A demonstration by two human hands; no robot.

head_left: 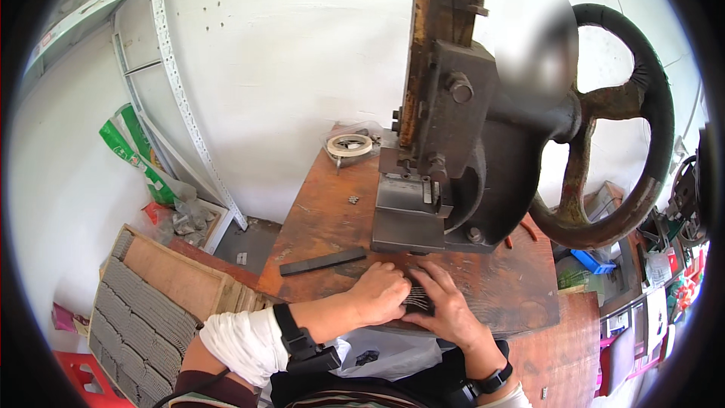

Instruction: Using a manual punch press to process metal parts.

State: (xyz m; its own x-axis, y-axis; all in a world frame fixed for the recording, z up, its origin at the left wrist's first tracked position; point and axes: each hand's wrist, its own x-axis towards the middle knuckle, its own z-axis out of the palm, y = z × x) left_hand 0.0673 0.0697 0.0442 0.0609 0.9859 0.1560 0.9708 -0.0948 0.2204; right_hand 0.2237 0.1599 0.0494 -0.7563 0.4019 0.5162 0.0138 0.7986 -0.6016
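Both my hands rest on the near edge of a worn wooden workbench (325,219), in front of a heavy dark press machine (453,143). My left hand (380,292) and my right hand (445,304) close together around a bundle of thin dark metal strips (418,298), which lies between them on the bench. The fingers of both hands press on the bundle. Most of the bundle is hidden under the hands.
A dark flat bar (323,261) lies on the bench to the left. A large flywheel (627,128) sits on the machine's right. A tape roll (349,145) lies at the back. A wooden tray of stacked grey strips (136,325) stands lower left.
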